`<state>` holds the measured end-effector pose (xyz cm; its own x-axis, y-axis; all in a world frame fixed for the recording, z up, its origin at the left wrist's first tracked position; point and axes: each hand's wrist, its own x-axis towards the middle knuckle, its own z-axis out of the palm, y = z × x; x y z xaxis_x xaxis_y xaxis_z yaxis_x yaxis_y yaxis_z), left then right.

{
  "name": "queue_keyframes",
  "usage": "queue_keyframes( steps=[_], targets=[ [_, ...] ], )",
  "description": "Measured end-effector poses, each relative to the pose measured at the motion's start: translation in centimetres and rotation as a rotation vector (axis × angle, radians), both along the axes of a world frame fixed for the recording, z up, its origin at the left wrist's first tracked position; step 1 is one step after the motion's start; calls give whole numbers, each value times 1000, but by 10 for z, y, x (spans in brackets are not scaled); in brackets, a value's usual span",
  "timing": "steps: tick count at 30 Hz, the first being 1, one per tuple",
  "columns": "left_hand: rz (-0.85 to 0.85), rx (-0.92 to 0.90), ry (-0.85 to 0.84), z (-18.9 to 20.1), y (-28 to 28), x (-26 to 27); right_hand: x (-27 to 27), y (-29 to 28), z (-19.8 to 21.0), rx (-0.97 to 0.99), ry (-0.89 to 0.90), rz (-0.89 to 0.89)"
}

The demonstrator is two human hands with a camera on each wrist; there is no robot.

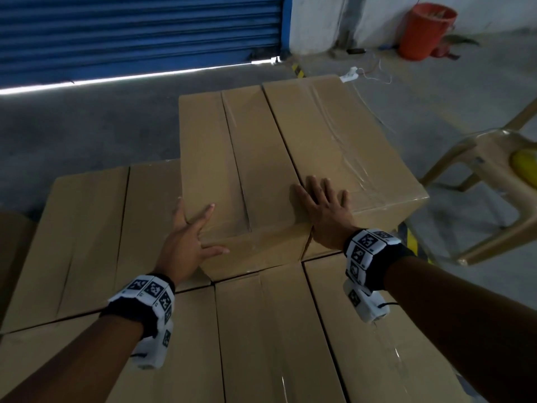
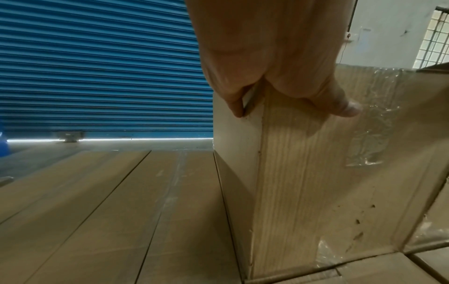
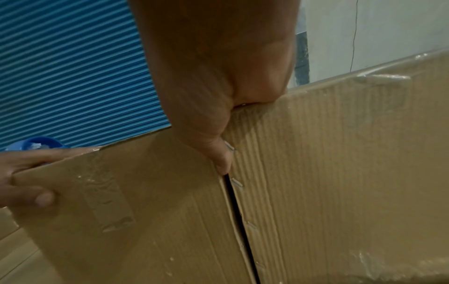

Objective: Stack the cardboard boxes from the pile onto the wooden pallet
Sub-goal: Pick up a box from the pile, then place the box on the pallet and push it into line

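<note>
Brown corrugated cardboard fills most of the view: a lower layer of boxes point(image 1: 87, 242) laid flat side by side, their tops smooth and crossed by straight flap seams, and two more boxes standing on them as an upper tier. The left upper box point(image 1: 232, 158) is a plain rectangular carton with a taped centre seam; the right upper box point(image 1: 343, 135) sits just beside it, touching along one long edge, with wrinkled clear tape running down its top.

The left hand point(image 1: 186, 242) is at the near left corner of the left upper box, fingers spread and straight, the index finger on the top face, the thumb on the near face and the other fingers down the left side; this grip is open, pressing rather than curled. The left wrist view shows the ribbed flute lines of the box wall and a glossy tape patch.

The right hand point(image 1: 325, 210) lies flat, fingers straight and splayed, on the near left part of the right upper box's top; in the right wrist view its thumb reaches down into the narrow dark gap between the two cartons, beside a row of metal staples.

Behind stand a blue ribbed roller shutter point(image 1: 130, 33), an orange bucket point(image 1: 424, 30) and a beige plastic chair point(image 1: 494, 175) on the grey concrete floor.
</note>
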<state>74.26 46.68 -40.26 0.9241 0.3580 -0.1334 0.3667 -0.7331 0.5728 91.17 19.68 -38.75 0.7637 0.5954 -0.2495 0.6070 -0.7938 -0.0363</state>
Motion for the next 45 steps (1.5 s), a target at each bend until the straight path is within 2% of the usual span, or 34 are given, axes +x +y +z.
queue_keyframes(
  steps=[9,15,20,25,30,34,39,45],
  targets=[
    [-42,-71,43,5,2,1,2,-2,16,-25,66,7],
    [20,-157,43,22,0,6,-8,-3,31,30,130,10],
    [60,-205,-17,88,-2,12,-29,11,84,224,174,-47],
    [25,-240,-190,201,-1,-2,-67,32,185,501,137,-128],
    [-13,-222,-406,339,-10,-63,-147,44,312,794,73,-136],
    [-44,-166,-551,422,-5,-134,-232,49,394,991,45,-165],
    [-105,-93,-603,475,4,-245,-336,59,454,1059,-26,-143],
    [27,-124,-709,499,-2,-384,-450,63,494,1211,-137,-21]
  ],
)
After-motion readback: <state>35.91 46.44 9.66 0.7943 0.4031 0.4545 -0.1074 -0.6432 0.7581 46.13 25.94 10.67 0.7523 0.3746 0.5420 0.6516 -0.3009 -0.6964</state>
